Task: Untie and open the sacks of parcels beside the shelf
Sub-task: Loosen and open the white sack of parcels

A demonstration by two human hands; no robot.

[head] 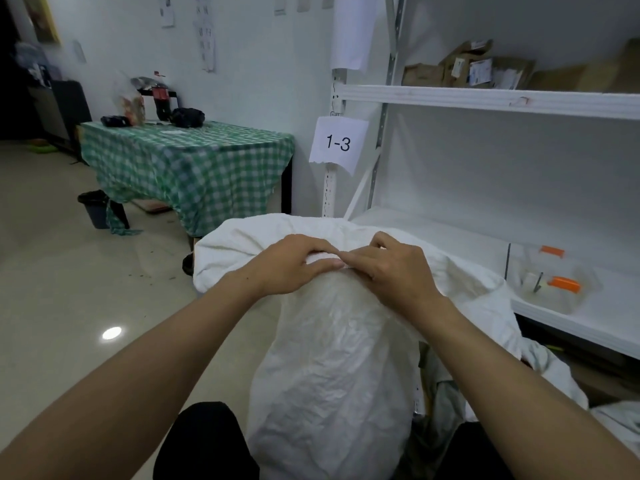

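A large white woven sack (332, 368) stands upright between my knees, beside the white metal shelf (485, 98). Its top is bunched into folds. My left hand (294, 265) grips the gathered cloth at the sack's mouth, thumb under a fold. My right hand (391, 268) pinches the same bunched fabric from the right, its fingers curled and meeting the left hand's fingertips. A tie or knot is hidden under the fingers. More white sack cloth (485, 299) drapes to the right against the lower shelf board.
Cardboard parcels (478, 69) sit on the upper shelf, and a clear box with orange clips (554, 282) on the lower board. A paper label "1-3" (339, 143) hangs on the shelf post. A table with green checked cloth (187, 161) and a dark bin (93, 207) stand left.
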